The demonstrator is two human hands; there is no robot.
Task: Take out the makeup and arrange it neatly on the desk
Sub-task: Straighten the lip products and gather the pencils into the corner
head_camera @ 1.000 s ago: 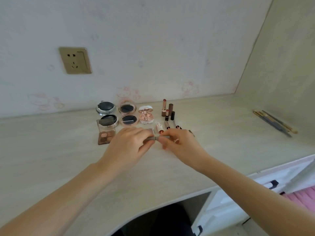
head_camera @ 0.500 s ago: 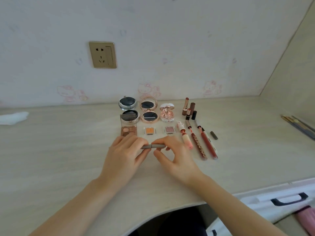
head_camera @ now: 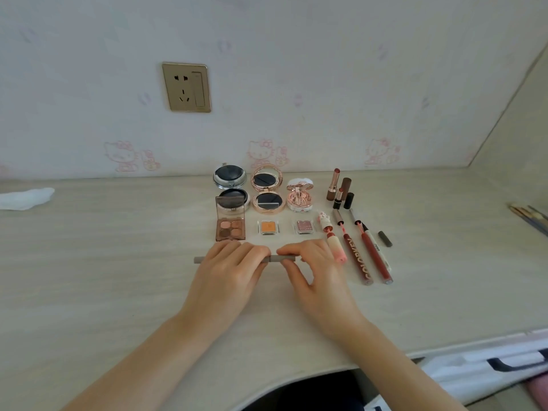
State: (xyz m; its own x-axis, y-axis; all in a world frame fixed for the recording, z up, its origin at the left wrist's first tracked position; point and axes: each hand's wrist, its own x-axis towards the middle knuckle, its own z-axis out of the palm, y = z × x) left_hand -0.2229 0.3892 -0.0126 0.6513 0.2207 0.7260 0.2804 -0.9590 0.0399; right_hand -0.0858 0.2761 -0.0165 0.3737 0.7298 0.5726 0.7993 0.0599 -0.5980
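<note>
Grey pencil lies crosswise, near side of the makeup rows, mid-desk; my left hand pinches its left part, stub end poking out past my knuckles; my right hand pinches the right end, fingers curled over it. Just far of my hands: brown eyeshadow quad, orange single pan, pink single pan; behind those, three open compacts. To the right: upright lipsticks, then lip gloss tubes lying near-to-far, small grey cap beside them. All on the pale desk; wall socket above; brushes far right; white tissue far left.
</note>
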